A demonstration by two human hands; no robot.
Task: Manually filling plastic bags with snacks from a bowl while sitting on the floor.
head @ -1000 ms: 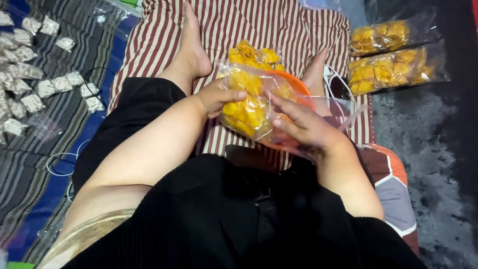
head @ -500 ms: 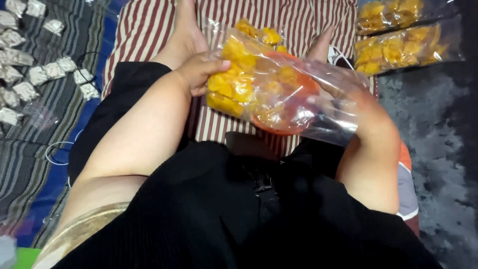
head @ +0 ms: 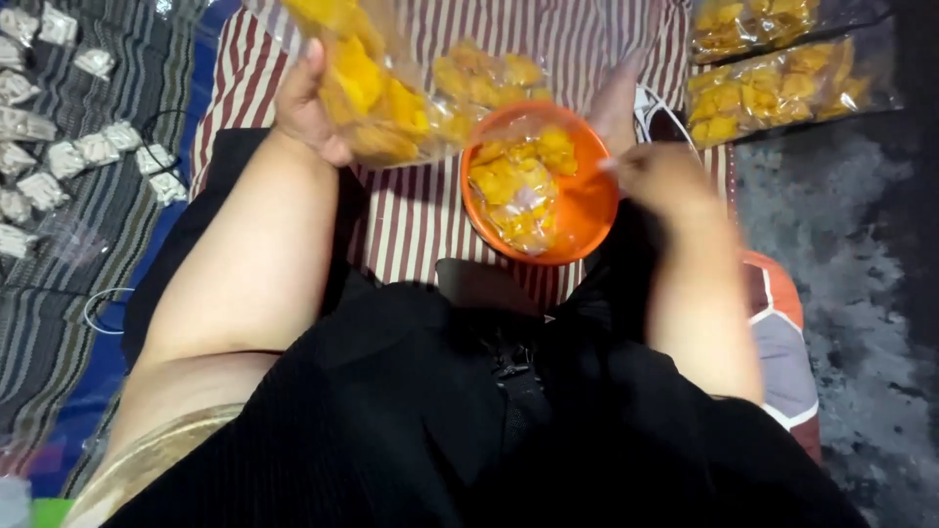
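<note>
While both hands held one bag over the lap a moment ago, head view now shows left hand [head: 308, 108] gripping that snack bag [head: 377, 83] raised left of the orange bowl [head: 577, 210]; right hand [head: 665, 176], blurred, right of bowl, grip unclear. Bowl now uncovered, filled.

**Soft light, smeared motion**

Even, fairly dim indoor light falls from above, and the orange bowl [head: 577, 210] is the brightest patch. Right of the bowl, the right hand [head: 665, 176] is smeared by motion blur. Above-left of it, the clear bag [head: 372, 88] shows soft glare. Below the bowl, black cloth swallows detail.
</note>
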